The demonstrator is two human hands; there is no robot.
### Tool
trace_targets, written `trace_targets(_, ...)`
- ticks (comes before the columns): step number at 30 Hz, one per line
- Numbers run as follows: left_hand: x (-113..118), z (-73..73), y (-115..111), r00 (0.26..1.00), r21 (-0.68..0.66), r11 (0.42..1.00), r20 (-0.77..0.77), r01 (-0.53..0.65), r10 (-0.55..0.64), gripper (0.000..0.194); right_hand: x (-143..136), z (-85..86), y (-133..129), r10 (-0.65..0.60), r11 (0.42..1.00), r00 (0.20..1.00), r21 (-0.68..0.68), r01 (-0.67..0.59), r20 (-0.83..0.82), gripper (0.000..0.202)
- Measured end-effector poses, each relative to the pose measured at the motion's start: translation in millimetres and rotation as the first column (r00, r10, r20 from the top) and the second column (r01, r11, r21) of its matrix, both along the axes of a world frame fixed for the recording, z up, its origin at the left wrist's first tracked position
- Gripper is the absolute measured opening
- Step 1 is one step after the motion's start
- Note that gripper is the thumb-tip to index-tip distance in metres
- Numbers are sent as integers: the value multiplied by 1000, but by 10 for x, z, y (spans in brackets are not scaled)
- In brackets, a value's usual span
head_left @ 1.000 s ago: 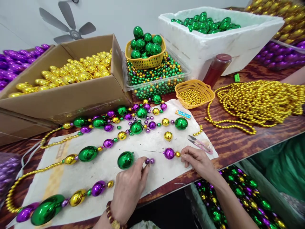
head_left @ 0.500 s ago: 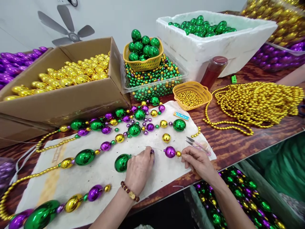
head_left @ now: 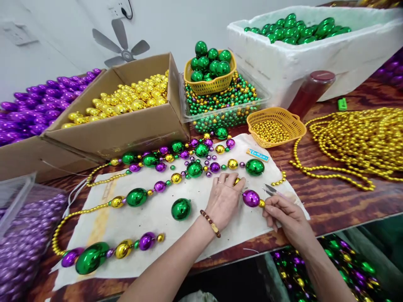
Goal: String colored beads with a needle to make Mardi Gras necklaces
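My left hand (head_left: 225, 199), with a beaded bracelet at the wrist, closes its fingertips on a gold bead (head_left: 237, 181) above the white cloth (head_left: 126, 226). My right hand (head_left: 283, 214) pinches the strand at a small gold bead (head_left: 262, 203), beside a large purple bead (head_left: 251, 198). A thin needle or wire runs from the purple bead across the back of my left hand. A loose green bead (head_left: 181, 209) lies left of my left hand. Strung beads (head_left: 136, 197) in green, purple and gold lie on the cloth. Scissors (head_left: 270, 189) sit partly behind my right hand.
Behind the cloth stand a cardboard box of gold beads (head_left: 126, 134), a tub of small beads (head_left: 223, 112), a yellow basket (head_left: 277, 119) and a white foam box (head_left: 305, 63). Gold bead strings (head_left: 355, 142) and a red jar (head_left: 311, 94) are at the right. Purple beads fill a bag (head_left: 28, 251) at the left.
The view has shifted left. My left hand has moved from beside the green bead to the loose gold bead and taken hold of it. My right hand still pinches the strand.
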State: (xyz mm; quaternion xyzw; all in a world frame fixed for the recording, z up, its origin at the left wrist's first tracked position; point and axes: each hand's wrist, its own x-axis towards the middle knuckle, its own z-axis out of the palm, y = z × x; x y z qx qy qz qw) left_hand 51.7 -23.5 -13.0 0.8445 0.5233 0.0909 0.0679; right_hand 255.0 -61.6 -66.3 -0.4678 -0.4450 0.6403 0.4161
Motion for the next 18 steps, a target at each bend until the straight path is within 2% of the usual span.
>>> trace_targets(3, 17, -59, 26, 1000, -41, 999, -12, -16, 15, 32, 3, -23, 5, -4, 1000, 1000, -5, 4, -4, 22)
trace_targets(6, -72, -42, 22, 999, -69, 998, 46, -11, 15, 31, 17, -51, 4, 7, 1000, 1000, -10, -7, -4, 20)
trace_targets(9, -280, 83, 6, 989, -106, 994, 142, -28, 43, 28, 27, -60, -4, 15, 1000, 1000, -1, -15, -4, 17)
trace_targets(14, -719, 390, -12, 962, -192, 975, 224, -110, 153, 29, 30, -60, -3, 7, 1000, 1000, 10, -7, -10, 15)
trace_targets(16, -837, 446, -28, 964, -196, 973, 208, -123, 164, 28, 37, -70, -3, 26, 1000, 1000, 15, -26, -7, 14)
trace_targets(18, -899, 436, -58, 973, -203, 971, 165, -126, 161, 27, 42, -81, -5, 27, 999, 1000, 19, -26, -6, 14)
